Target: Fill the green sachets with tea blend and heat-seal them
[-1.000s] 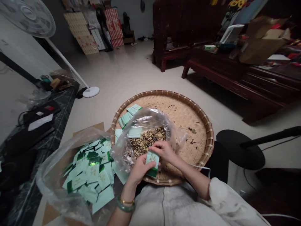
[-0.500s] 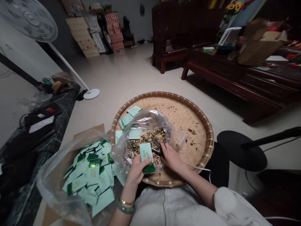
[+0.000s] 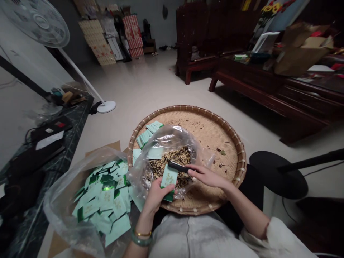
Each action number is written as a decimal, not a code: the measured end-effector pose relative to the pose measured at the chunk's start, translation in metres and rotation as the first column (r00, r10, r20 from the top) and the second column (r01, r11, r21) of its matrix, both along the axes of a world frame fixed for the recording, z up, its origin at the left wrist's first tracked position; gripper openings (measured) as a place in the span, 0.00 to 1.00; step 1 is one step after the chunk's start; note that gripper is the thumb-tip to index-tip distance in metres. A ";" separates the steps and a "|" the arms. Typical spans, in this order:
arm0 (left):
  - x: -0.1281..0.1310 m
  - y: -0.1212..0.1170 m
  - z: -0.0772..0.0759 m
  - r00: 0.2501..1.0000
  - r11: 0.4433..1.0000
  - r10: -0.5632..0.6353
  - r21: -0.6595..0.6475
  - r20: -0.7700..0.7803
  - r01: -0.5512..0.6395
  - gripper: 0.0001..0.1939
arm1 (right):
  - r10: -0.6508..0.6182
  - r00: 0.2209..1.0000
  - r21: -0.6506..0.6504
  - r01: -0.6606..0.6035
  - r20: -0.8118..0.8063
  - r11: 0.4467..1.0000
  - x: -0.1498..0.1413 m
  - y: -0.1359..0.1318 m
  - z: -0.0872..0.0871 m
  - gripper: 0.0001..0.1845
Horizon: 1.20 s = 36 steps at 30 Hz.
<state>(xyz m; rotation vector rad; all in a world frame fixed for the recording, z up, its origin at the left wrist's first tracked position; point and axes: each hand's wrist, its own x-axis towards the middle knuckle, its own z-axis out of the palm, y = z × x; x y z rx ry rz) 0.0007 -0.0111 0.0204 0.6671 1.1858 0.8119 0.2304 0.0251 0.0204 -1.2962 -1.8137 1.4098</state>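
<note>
Pinched between the thumb and fingers of my left hand (image 3: 158, 193) is a pale green tea packet (image 3: 169, 176) with gold lettering and a darker green lower end. My right hand (image 3: 205, 175) is closed round a black hair straightener (image 3: 179, 167), whose far end lies across the packet's top edge. Its two arms appear pressed together there. Below both hands, a clear plastic bag (image 3: 172, 132) holds a dark and cream dried mix (image 3: 177, 155). That bag rests in a round woven bamboo tray (image 3: 228, 130). Flat green packets (image 3: 145, 137) lie in rows at the tray's left.
Left of the tray, a large clear bag in a cardboard box holds many loose green packets (image 3: 103, 197). A white standing fan (image 3: 106, 106) is at far left. A black round stand base (image 3: 278, 174) sits at right, below a dark wooden table (image 3: 268, 96).
The hair straightener's arms were apart over the mix; now they are together across the packet's top. My right hand has turned and lies further right. My left hand keeps the packet.
</note>
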 end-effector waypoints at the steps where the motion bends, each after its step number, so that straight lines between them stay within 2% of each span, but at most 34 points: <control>1: 0.000 0.000 0.000 1.000 1.000 -0.007 0.004 -0.003 0.007 0.25 | 0.007 1.000 0.007 -0.007 -0.001 1.000 -0.004 -0.001 0.001 0.25; 10: -0.001 -0.002 0.000 0.997 0.998 -0.053 0.024 -0.054 0.054 0.26 | 0.034 0.999 0.015 -0.034 0.009 0.999 -0.023 0.001 0.007 0.20; 16: 0.000 -0.005 -0.005 0.998 0.999 -0.041 0.021 -0.037 0.042 0.27 | -0.037 0.998 0.033 0.035 0.056 0.999 -0.021 0.000 0.009 0.19; 21: -0.002 -0.007 -0.004 0.999 0.999 -0.035 0.028 -0.026 0.035 0.30 | -0.047 0.999 -0.032 0.047 0.010 0.998 -0.019 0.002 0.004 0.20; 26: -0.005 -0.008 -0.004 0.999 0.998 -0.031 0.047 -0.039 0.033 0.29 | -0.008 0.990 -0.254 -0.028 -0.139 0.967 -0.018 0.003 0.000 0.25; 30: -0.007 -0.008 -0.003 1.000 0.999 -0.015 0.051 -0.028 0.016 0.28 | -0.036 0.972 -0.349 -0.049 -0.234 0.936 -0.013 0.005 0.001 0.27; 33: -0.008 -0.007 -0.003 0.999 0.998 0.009 0.058 -0.035 -0.007 0.29 | -0.074 0.973 -0.345 -0.006 -0.217 0.939 -0.008 0.005 0.001 0.28; 36: -0.009 -0.007 -0.004 0.998 0.998 0.000 0.063 -0.062 0.004 0.29 | -0.058 0.989 -0.291 0.017 -0.134 0.957 -0.008 0.004 0.003 0.26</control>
